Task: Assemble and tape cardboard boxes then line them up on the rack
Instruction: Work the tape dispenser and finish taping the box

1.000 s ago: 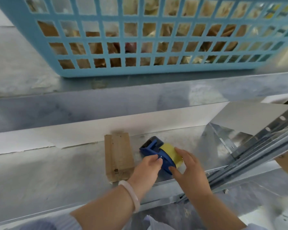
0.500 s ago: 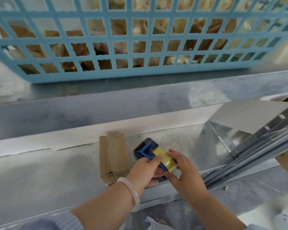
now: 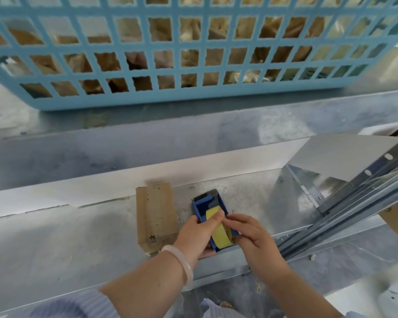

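Cardboard box lies flat on the lower rack shelf, just left of the tape dispenser. Neither hand holds it. Looks assembled; can't tell if it's taped. — K

Hands? — M

Left hand wraps the dispenser body from the left, thumb pressed on top of the yellow tape roll. Right hand has fingertips curled against the roll's right edge, reads as a pinch. Can't tell whether it has the free end. — K

Risks? — M

1) Free end stuck flat to the roll: nails pick at it, tape splits into a sliver, feed goes crooked.
2) Thumb on the roll acts as a brake. Pull against it and the dispenser twists out of the grip.
3) Dispenser sits at the shelf's front lip. One slip and it drops off the edge.
4) Cutter teeth at the far end point away from both hands. A regrip toward that end puts fingers on them. — K

Box? — M

Light and unheld. A sideways jerk of the left forearm shoves it along the shelf. Blue basket on the shelf above is well apart, no clash. — K
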Action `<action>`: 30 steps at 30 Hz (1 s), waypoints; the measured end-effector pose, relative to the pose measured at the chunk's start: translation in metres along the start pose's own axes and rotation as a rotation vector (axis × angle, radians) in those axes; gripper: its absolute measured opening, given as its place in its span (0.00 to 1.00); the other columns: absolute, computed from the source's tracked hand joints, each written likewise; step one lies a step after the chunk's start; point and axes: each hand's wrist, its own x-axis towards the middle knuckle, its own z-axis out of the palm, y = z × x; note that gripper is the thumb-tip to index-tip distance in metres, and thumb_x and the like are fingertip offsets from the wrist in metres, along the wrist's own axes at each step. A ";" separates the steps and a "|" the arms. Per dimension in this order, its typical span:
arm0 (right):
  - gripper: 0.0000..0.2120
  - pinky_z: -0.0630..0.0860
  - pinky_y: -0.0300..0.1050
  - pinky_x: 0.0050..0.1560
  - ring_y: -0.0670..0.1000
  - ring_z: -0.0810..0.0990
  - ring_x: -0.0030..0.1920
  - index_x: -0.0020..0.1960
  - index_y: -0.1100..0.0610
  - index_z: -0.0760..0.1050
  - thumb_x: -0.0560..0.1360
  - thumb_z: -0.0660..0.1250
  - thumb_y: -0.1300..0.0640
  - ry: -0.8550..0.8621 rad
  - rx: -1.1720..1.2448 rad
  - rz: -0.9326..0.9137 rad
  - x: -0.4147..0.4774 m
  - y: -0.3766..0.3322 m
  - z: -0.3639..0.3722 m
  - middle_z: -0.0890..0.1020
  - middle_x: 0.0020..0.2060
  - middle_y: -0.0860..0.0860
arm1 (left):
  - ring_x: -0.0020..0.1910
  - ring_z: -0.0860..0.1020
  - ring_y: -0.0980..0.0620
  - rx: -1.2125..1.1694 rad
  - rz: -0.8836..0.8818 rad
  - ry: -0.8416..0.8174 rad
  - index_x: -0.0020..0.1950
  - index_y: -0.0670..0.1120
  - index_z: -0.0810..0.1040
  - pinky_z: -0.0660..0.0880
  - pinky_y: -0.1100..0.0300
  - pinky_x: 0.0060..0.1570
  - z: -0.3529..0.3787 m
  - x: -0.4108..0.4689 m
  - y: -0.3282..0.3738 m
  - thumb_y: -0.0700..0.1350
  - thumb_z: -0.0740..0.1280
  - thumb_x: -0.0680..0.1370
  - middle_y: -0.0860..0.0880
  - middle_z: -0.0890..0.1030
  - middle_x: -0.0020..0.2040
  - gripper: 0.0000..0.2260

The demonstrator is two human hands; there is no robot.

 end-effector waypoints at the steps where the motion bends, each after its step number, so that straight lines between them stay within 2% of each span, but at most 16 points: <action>1: 0.29 0.73 0.30 0.56 0.35 0.73 0.60 0.53 0.46 0.83 0.75 0.57 0.77 0.010 0.036 0.019 0.000 0.001 -0.001 0.77 0.60 0.45 | 0.41 0.85 0.51 0.024 0.008 0.008 0.55 0.48 0.77 0.81 0.57 0.36 0.000 0.000 -0.002 0.61 0.73 0.69 0.48 0.85 0.44 0.22; 4: 0.26 0.78 0.43 0.58 0.45 0.78 0.57 0.47 0.52 0.85 0.74 0.56 0.78 0.090 0.108 0.089 0.001 0.006 0.000 0.80 0.55 0.48 | 0.41 0.84 0.50 0.117 0.011 0.058 0.53 0.49 0.76 0.83 0.53 0.39 0.002 0.002 -0.004 0.59 0.70 0.72 0.47 0.84 0.45 0.17; 5: 0.25 0.78 0.45 0.58 0.46 0.79 0.56 0.46 0.51 0.85 0.75 0.57 0.77 0.135 0.118 0.117 0.000 0.008 0.000 0.81 0.53 0.48 | 0.42 0.84 0.49 0.124 0.006 0.079 0.52 0.49 0.76 0.83 0.52 0.39 0.002 0.001 -0.004 0.58 0.68 0.74 0.46 0.83 0.45 0.15; 8: 0.22 0.73 0.33 0.51 0.36 0.78 0.53 0.51 0.40 0.80 0.79 0.60 0.67 0.289 0.064 0.180 -0.002 0.010 0.001 0.81 0.53 0.42 | 0.42 0.84 0.46 0.073 -0.006 0.064 0.53 0.46 0.76 0.83 0.48 0.39 0.002 -0.003 -0.001 0.55 0.67 0.76 0.43 0.83 0.46 0.13; 10: 0.16 0.70 0.30 0.52 0.34 0.76 0.55 0.56 0.36 0.76 0.81 0.61 0.58 0.347 0.086 0.222 -0.002 0.011 -0.001 0.79 0.57 0.40 | 0.42 0.84 0.46 0.055 0.021 0.002 0.53 0.46 0.78 0.82 0.46 0.41 0.002 -0.008 0.001 0.53 0.66 0.77 0.43 0.84 0.46 0.12; 12: 0.12 0.71 0.39 0.61 0.40 0.75 0.61 0.62 0.36 0.74 0.82 0.58 0.48 0.336 0.168 0.310 -0.001 0.010 -0.006 0.78 0.61 0.41 | 0.43 0.84 0.48 0.060 0.075 -0.052 0.52 0.47 0.79 0.82 0.47 0.43 0.001 -0.014 0.002 0.51 0.65 0.78 0.45 0.85 0.46 0.10; 13: 0.13 0.72 0.45 0.63 0.44 0.76 0.62 0.63 0.37 0.74 0.81 0.57 0.44 0.334 0.228 0.356 0.000 0.008 -0.008 0.78 0.61 0.42 | 0.42 0.84 0.49 0.043 0.095 -0.073 0.50 0.49 0.81 0.82 0.47 0.43 0.000 -0.017 0.003 0.51 0.65 0.78 0.46 0.85 0.44 0.08; 15: 0.15 0.76 0.49 0.57 0.49 0.80 0.58 0.60 0.44 0.79 0.80 0.57 0.44 0.355 0.454 0.433 0.004 0.004 -0.012 0.83 0.57 0.47 | 0.42 0.84 0.50 -0.003 0.099 -0.112 0.44 0.53 0.83 0.82 0.47 0.43 -0.002 -0.023 0.007 0.50 0.64 0.79 0.49 0.85 0.40 0.09; 17: 0.15 0.78 0.49 0.50 0.53 0.84 0.52 0.56 0.55 0.83 0.77 0.64 0.49 0.296 0.772 0.493 0.005 -0.004 -0.014 0.85 0.52 0.55 | 0.43 0.84 0.48 -0.051 0.092 -0.130 0.44 0.52 0.83 0.82 0.46 0.43 -0.005 -0.027 0.011 0.50 0.64 0.79 0.48 0.85 0.40 0.09; 19: 0.18 0.79 0.52 0.50 0.56 0.83 0.55 0.56 0.58 0.83 0.73 0.65 0.49 0.124 0.965 0.524 0.003 -0.013 -0.014 0.83 0.56 0.59 | 0.43 0.84 0.45 -0.114 0.072 -0.119 0.51 0.47 0.80 0.82 0.47 0.41 -0.008 -0.031 0.015 0.49 0.64 0.79 0.44 0.84 0.41 0.08; 21: 0.22 0.81 0.53 0.49 0.59 0.82 0.56 0.61 0.60 0.80 0.75 0.62 0.46 -0.026 1.060 0.518 0.002 -0.018 -0.013 0.81 0.60 0.62 | 0.43 0.84 0.43 -0.196 0.047 -0.133 0.54 0.44 0.78 0.81 0.45 0.43 -0.011 -0.034 0.019 0.49 0.63 0.80 0.42 0.84 0.40 0.10; 23: 0.23 0.81 0.54 0.48 0.59 0.81 0.54 0.63 0.61 0.78 0.77 0.61 0.46 -0.117 1.087 0.484 0.002 -0.022 -0.011 0.80 0.59 0.62 | 0.44 0.84 0.41 -0.280 0.019 -0.174 0.54 0.42 0.78 0.81 0.43 0.46 -0.015 -0.038 0.024 0.49 0.61 0.81 0.40 0.84 0.40 0.12; 26: 0.21 0.80 0.54 0.50 0.58 0.80 0.54 0.63 0.60 0.79 0.77 0.63 0.48 -0.177 1.072 0.407 0.003 -0.028 -0.004 0.80 0.57 0.61 | 0.39 0.84 0.44 -0.388 -0.033 -0.272 0.43 0.42 0.80 0.81 0.45 0.41 -0.019 -0.044 0.027 0.49 0.59 0.81 0.43 0.82 0.36 0.15; 28: 0.19 0.81 0.54 0.46 0.56 0.83 0.49 0.59 0.58 0.82 0.76 0.68 0.46 -0.220 1.114 0.355 0.002 -0.034 -0.001 0.83 0.50 0.60 | 0.39 0.83 0.44 -0.412 -0.087 -0.316 0.44 0.41 0.77 0.80 0.43 0.44 -0.021 -0.047 0.030 0.49 0.61 0.81 0.43 0.80 0.38 0.13; 30: 0.22 0.81 0.51 0.40 0.55 0.84 0.38 0.53 0.57 0.84 0.64 0.80 0.45 -0.226 1.181 0.331 0.002 -0.039 -0.001 0.84 0.37 0.57 | 0.43 0.82 0.42 -0.392 -0.104 -0.352 0.47 0.40 0.75 0.79 0.41 0.50 -0.024 -0.053 0.036 0.49 0.61 0.80 0.41 0.80 0.40 0.12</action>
